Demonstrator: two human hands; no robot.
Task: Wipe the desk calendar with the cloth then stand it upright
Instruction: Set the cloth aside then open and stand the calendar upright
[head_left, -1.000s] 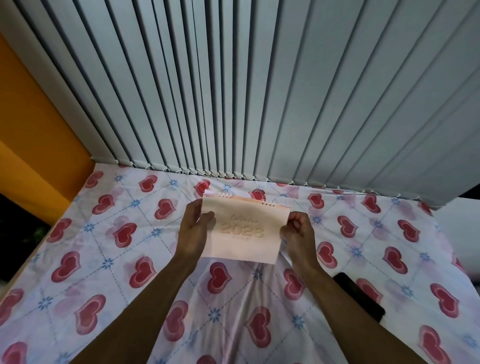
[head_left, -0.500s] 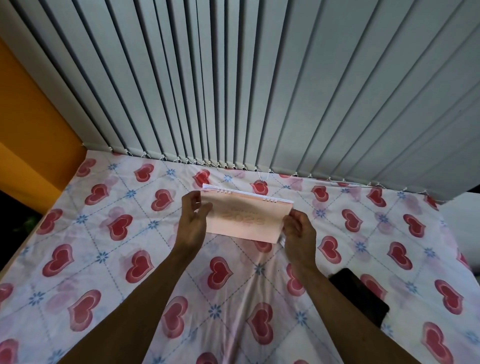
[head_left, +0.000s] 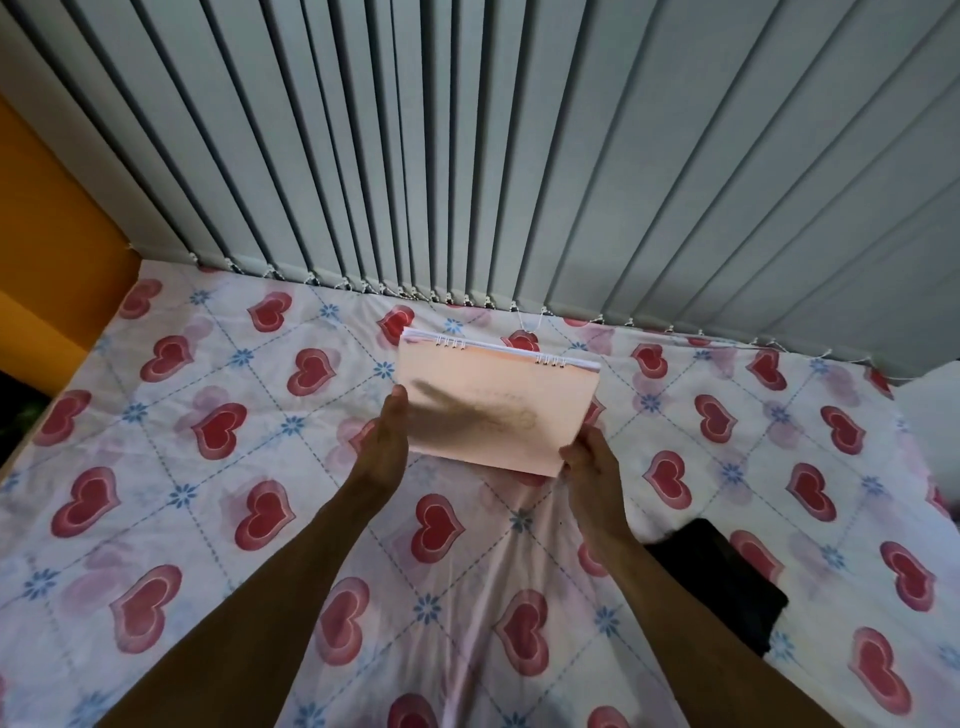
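Note:
The pink desk calendar (head_left: 519, 376), with white spiral rings along its top edge, tilts above the heart-print sheet (head_left: 218, 431), its cover facing me. My right hand (head_left: 592, 467) pinches its lower right corner. At the calendar's left edge is my left hand (head_left: 382, 447), thumb up, with the fingers a blur stretched across the cover; it grips nothing that I can see. A black flat thing (head_left: 722, 587) lies on the sheet under my right forearm; cloth or something else, I cannot tell.
Grey vertical blinds (head_left: 519, 156) hang down to the sheet just behind the calendar. An orange wall (head_left: 47, 249) closes the left side. A pale surface (head_left: 930, 415) shows at the far right edge.
The calendar has tipped back and moved a little away from me. My left hand has let go of the left edge and its fingers sweep across the cover. The right hand keeps its grip.

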